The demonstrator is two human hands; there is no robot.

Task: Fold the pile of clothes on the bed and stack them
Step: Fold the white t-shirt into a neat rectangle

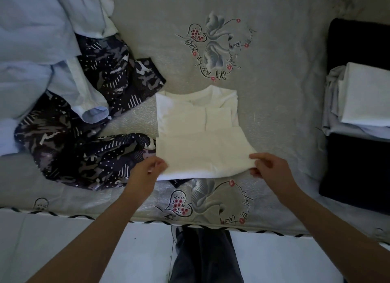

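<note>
A grey bedsheet (274, 92) printed with swans, hearts and cursive script covers the mattress, with a black-and-white striped piping (147, 221) along its near edge. Below that edge lies pale floor (274, 261), where dark trouser legs (206, 257) stand.

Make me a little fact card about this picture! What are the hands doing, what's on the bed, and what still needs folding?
being folded: white cotton T-shirt, sleeves already tucked in, lying flat on the grey printed bedsheet
left hand: pinches the shirt's near left corner
right hand: pinches the shirt's near right corner
still unfolded: dark patterned garment and light blue shirt, heaped at the left
already folded: white folded cloth on black folded clothes, at the right
</note>
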